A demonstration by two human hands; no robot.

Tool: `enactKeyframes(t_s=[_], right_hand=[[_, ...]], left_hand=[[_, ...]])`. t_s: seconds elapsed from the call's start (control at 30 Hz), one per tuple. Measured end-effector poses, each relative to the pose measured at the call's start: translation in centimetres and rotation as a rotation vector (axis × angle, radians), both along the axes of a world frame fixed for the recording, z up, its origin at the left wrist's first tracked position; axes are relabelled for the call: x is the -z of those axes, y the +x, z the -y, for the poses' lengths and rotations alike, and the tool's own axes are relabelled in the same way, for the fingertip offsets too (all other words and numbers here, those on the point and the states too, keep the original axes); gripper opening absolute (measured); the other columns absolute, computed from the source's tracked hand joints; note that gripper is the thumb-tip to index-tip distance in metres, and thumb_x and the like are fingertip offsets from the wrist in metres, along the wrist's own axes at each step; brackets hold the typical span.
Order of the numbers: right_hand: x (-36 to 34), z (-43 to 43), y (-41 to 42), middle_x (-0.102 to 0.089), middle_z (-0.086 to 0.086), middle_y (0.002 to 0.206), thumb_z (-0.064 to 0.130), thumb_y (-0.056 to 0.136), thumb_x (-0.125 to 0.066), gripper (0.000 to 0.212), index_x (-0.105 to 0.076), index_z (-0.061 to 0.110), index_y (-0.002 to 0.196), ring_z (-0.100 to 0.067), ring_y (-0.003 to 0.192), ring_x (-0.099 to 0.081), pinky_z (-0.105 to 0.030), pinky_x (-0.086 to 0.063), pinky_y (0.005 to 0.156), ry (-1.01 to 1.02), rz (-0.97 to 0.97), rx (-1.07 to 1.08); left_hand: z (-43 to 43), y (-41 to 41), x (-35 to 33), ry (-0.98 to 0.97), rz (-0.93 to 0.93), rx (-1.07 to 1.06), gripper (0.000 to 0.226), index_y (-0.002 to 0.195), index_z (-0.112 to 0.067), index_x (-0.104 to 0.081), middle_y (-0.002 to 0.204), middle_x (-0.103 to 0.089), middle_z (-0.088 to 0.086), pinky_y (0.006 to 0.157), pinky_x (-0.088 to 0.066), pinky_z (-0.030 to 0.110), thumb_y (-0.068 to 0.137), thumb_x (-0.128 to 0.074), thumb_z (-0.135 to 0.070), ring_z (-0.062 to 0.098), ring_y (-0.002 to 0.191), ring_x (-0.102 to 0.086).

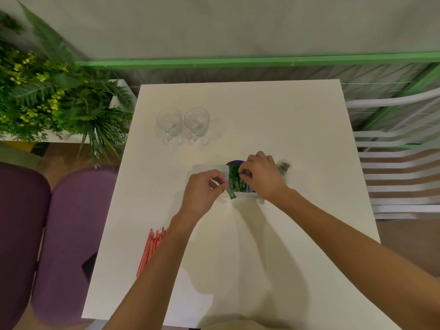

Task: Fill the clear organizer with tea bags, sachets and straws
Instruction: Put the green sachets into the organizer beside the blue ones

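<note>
The clear organizer (281, 166) stands on the white table (262, 110), mostly hidden behind my hands. A bunch of green sachets (234, 178) stands in it, with a purple and blue item partly visible around them. My left hand (204, 190) pinches one green sachet (231, 193) at the organizer's near left edge. My right hand (260, 176) has its fingertips curled around the tops of the green sachets. A bundle of red straws (152, 246) lies on the table at the lower left, partly under my left forearm.
Two clear glass mugs (182, 123) stand side by side at the table's far left. Purple chairs (59, 234) sit to the left, a plant (47, 91) at the far left, and a white slatted chair (400, 167) to the right.
</note>
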State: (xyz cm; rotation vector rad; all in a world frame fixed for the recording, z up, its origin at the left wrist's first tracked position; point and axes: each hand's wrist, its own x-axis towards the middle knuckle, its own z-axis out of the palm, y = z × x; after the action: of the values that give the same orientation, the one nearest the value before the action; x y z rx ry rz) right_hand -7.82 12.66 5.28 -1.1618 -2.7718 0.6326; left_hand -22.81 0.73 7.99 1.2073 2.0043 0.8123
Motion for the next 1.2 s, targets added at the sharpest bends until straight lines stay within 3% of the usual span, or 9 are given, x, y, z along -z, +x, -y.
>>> enactKeyframes(t_s=[0.17, 0.43, 0.53, 0.67, 0.77, 0.9, 1.03, 1.2], right_hand=[[-1.4, 0.4, 2.1, -0.065, 0.003, 0.084, 0.019, 0.091, -0.061, 0.011, -0.071, 0.018, 0.089, -0.019, 0.089, -0.047, -0.032, -0.037, 0.078, -0.08, -0.243, 0.1], [-3.0, 3.7, 6.8, -0.063, 0.01, 0.072, 0.01, 0.087, -0.063, 0.013, -0.068, 0.017, 0.078, -0.009, 0.075, -0.05, -0.021, -0.039, 0.074, -0.196, -0.433, 0.18], [-2.4, 5.5, 8.5, -0.061, 0.012, 0.068, 0.014, 0.088, -0.064, 0.011, -0.07, 0.022, 0.082, -0.006, 0.071, -0.051, -0.009, -0.034, 0.074, -0.225, -0.405, 0.204], [0.2, 7.3, 10.2, -0.062, 0.013, 0.066, 0.021, 0.089, -0.063, 0.01, -0.07, 0.027, 0.088, -0.007, 0.064, -0.054, -0.012, -0.039, 0.073, -0.339, -0.274, 0.251], [2.4, 8.1, 11.0, -0.063, 0.011, 0.068, 0.019, 0.089, -0.061, 0.011, -0.07, 0.025, 0.087, -0.006, 0.06, -0.056, -0.019, -0.046, 0.064, -0.461, -0.179, 0.335], [5.4, 8.8, 12.1, -0.055, 0.007, 0.061, 0.02, 0.089, -0.058, 0.024, -0.055, 0.024, 0.066, -0.009, 0.055, -0.047, -0.022, -0.039, 0.057, -0.574, -0.033, 0.432], [6.8, 9.3, 12.4, -0.057, 0.004, 0.061, 0.015, 0.088, -0.06, 0.019, -0.06, 0.011, 0.069, -0.01, 0.055, -0.046, -0.022, -0.038, 0.057, -0.617, -0.054, 0.53], [7.1, 8.7, 11.8, -0.053, 0.008, 0.057, 0.018, 0.089, -0.059, 0.022, -0.059, 0.016, 0.067, -0.006, 0.053, -0.046, -0.018, -0.035, 0.053, -0.61, -0.017, 0.536]], left_hand=[[-2.8, -0.4, 0.1, -0.015, -0.102, 0.055, 0.012, 0.074, -0.024, -0.066, 0.073, -0.067, -0.013, 0.064, -0.046, 0.022, 0.081, -0.074, -0.018, 0.004, 0.06, -0.061], [-4.5, -0.6, 0.2, -0.025, -0.141, 0.097, 0.011, 0.075, -0.023, -0.067, 0.07, -0.065, -0.013, 0.059, -0.044, 0.021, 0.081, -0.074, -0.017, 0.007, 0.061, -0.061], [-4.6, -0.8, 0.4, -0.01, -0.126, 0.117, 0.009, 0.077, -0.021, -0.068, 0.068, -0.065, -0.013, 0.059, -0.045, 0.023, 0.082, -0.074, -0.016, 0.01, 0.061, -0.065], [-4.7, -1.1, 0.8, 0.013, -0.123, 0.09, 0.01, 0.077, -0.022, -0.068, 0.072, -0.068, -0.01, 0.064, -0.051, 0.028, 0.082, -0.073, -0.015, 0.012, 0.06, -0.066], [-4.8, -1.1, 1.1, -0.004, -0.129, 0.11, 0.01, 0.077, -0.023, -0.068, 0.073, -0.068, -0.011, 0.063, -0.051, 0.028, 0.082, -0.073, -0.016, 0.011, 0.061, -0.066], [-4.7, -0.6, 1.4, -0.039, -0.183, 0.157, 0.013, 0.076, -0.026, -0.066, 0.073, -0.066, -0.015, 0.061, -0.046, 0.023, 0.082, -0.073, -0.018, 0.003, 0.061, -0.062], [-4.3, -0.4, 2.6, -0.054, -0.195, 0.174, 0.012, 0.075, -0.024, -0.067, 0.079, -0.069, -0.01, 0.064, -0.051, 0.029, 0.08, -0.075, -0.016, 0.008, 0.063, -0.062], [-3.8, -0.3, 3.9, -0.068, -0.222, 0.14, 0.01, 0.076, -0.021, -0.068, 0.086, -0.065, -0.009, 0.065, -0.048, 0.033, 0.078, -0.077, -0.016, 0.014, 0.065, -0.058]])
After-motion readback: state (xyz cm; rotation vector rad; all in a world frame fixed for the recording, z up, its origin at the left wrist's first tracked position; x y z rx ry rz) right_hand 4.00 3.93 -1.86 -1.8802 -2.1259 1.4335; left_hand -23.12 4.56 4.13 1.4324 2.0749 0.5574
